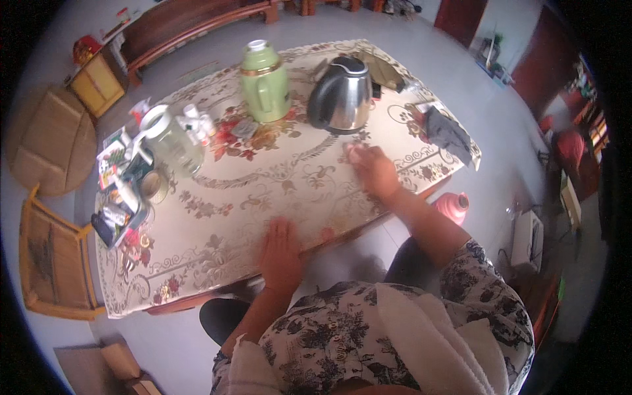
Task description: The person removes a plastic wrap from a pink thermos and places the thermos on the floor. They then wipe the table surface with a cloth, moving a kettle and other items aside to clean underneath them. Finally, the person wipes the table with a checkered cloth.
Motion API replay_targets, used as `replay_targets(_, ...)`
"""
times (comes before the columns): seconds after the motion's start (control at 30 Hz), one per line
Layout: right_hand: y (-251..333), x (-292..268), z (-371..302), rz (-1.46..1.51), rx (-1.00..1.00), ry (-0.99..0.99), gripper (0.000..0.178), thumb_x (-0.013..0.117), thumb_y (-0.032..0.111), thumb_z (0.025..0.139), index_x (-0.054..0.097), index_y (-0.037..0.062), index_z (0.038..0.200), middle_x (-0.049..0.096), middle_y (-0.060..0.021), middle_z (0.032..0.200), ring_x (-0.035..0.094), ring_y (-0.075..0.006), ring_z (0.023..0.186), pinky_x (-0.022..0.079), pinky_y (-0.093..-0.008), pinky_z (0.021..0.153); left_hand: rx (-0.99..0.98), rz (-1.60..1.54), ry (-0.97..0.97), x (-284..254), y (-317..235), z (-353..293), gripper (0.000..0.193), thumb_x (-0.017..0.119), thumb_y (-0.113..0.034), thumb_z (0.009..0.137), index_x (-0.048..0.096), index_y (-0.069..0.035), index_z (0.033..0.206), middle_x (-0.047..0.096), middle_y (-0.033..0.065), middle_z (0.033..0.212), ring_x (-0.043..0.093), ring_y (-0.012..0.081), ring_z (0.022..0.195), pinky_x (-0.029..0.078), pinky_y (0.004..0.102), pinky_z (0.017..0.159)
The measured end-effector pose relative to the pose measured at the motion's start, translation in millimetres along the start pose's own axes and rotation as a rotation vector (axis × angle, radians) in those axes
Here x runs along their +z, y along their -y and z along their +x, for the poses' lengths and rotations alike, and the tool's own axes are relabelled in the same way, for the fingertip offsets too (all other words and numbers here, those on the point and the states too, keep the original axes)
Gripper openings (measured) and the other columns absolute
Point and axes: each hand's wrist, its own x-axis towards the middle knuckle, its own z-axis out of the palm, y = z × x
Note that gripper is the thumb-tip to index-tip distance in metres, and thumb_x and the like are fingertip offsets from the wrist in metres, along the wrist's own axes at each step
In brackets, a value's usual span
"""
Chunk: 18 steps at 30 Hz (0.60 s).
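Observation:
My left hand (280, 253) lies flat at the near edge of the table, its fingers stretched forward over the floral tablecloth (263, 197). Further right, my right hand (375, 172) reaches over the cloth with its fingers closed. A small pale pink patch shows at its fingertips, too smeared by motion to name. Just beyond that hand stands a steel electric kettle (352, 99) with a black handle. A light green thermos flask (264, 89) stands upright to the kettle's left.
At the left are a glass pitcher (172, 141) with a white lid, a tape roll (155, 186) and a tray of small items (118, 210). A dark grey cloth (449, 135) hangs over the right edge. A pink flask (451, 207) stands below the table's right side.

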Motion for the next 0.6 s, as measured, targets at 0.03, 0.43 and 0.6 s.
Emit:
replay_targets(0.03,16,8,5,0.094,0.007,-0.006,0.034,0.062,0.023,0.088,0.063,0.015,0.121,0.061,-0.0198,0.106,0.063,-0.0363,0.09,0.053,-0.042,0.079,0.008,-0.01,-0.008,1,1,0,0.073,0.071,-0.032,0.078,0.042,-0.002,0.138,0.04,0.0172,0.145,0.037,0.0367,0.136,0.03,0.049,0.11)
replay_targets(0.43,348,134,18,0.75,-0.456,0.469,0.019,0.059,0.026,0.088,0.069,0.0164,0.101,0.067,-0.0093,0.1,0.063,-0.0268,0.097,0.05,-0.0433,0.087,0.115,-0.36,-0.021,10,9,-43,0.056,0.065,-0.024,0.08,0.052,-0.002,0.13,0.046,0.0213,0.138,0.04,0.0369,0.131,0.028,0.0506,0.11)
replay_targets(0.6,286,140,49,0.617,-0.899,0.104,0.023,0.055,0.017,0.087,0.071,0.0183,0.103,0.066,-0.0027,0.112,0.063,-0.0214,0.099,0.051,-0.0341,0.091,0.109,-0.226,0.178,-12,15,-43,0.059,0.064,-0.021,0.081,0.047,-0.005,0.135,0.046,0.0183,0.139,0.039,0.0347,0.132,0.026,0.05,0.111)
